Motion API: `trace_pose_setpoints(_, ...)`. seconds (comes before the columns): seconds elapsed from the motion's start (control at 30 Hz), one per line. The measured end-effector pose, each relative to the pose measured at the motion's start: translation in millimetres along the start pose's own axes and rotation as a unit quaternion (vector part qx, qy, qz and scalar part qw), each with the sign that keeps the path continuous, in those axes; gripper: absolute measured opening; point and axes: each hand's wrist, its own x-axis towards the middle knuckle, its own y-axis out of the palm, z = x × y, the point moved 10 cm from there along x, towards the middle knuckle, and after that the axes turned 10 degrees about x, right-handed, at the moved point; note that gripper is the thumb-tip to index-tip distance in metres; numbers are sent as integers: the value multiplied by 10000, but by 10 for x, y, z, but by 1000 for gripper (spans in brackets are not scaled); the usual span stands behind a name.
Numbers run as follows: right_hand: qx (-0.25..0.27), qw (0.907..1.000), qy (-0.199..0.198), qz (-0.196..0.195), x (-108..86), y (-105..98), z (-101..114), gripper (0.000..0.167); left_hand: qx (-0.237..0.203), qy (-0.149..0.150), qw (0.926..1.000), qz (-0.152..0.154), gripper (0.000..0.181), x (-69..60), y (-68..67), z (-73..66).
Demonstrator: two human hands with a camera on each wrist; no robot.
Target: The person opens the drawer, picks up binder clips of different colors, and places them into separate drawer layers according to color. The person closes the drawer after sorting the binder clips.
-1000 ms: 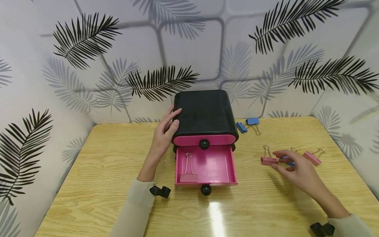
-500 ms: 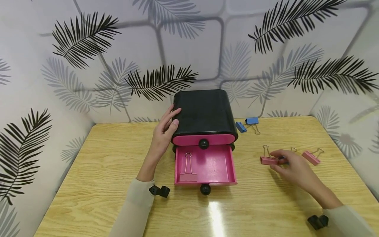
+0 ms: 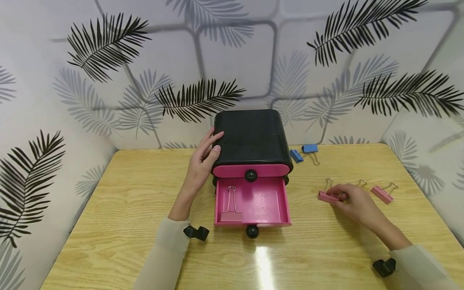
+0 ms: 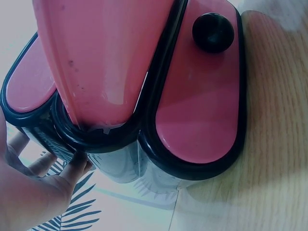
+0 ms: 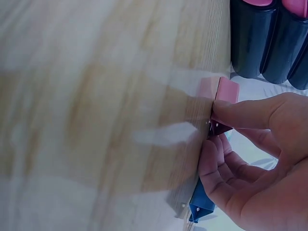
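Counted one large clip (image 3: 231,217) in drawer (image 3: 266,203) at six o'clock, five more seemingly left; pinched pink clip (image 3: 326,197) with right hand (image 3: 357,203) at four; laid loose left hand (image 3: 200,163) on box (image 3: 253,135).

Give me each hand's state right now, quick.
Left hand: open, resting against the black drawer unit.
Right hand: closed, pinching a pink binder clip.
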Motion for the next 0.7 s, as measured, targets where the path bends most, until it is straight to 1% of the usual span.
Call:
trace_pose_setpoints(0.07,83,9999,80,52,0,12,-27,20,-16,5,10000,6,44,3,3,-2)
trace_pose_setpoints(0.17,152,9999,57,21,-10,10,-42,21,-37,20,10000,1,44,7,6,2)
trace_pose_setpoints(0.37,398,9987,-139,-290,-57,-30,-14,19,-41,24,10000,30,44,7,21,16)
trace_pose_setpoints(0.47,440,9974,-214,-530,-72,-93,37,19,-39,14,10000,33,44,5,21,19)
trace_pose_setpoints(0.57,470,9953,-400,-743,-65,-176,134,20,-27,8,10000,26,44,7,18,19)
trace_pose_setpoints(0.63,563,9934,-564,-822,-49,-225,202,20,-27,5,10000,24,45,7,16,16)
trace_pose_setpoints(0.7,700,9920,-617,-851,-27,-269,252,19,-33,6,10000,21,45,9,14,14)
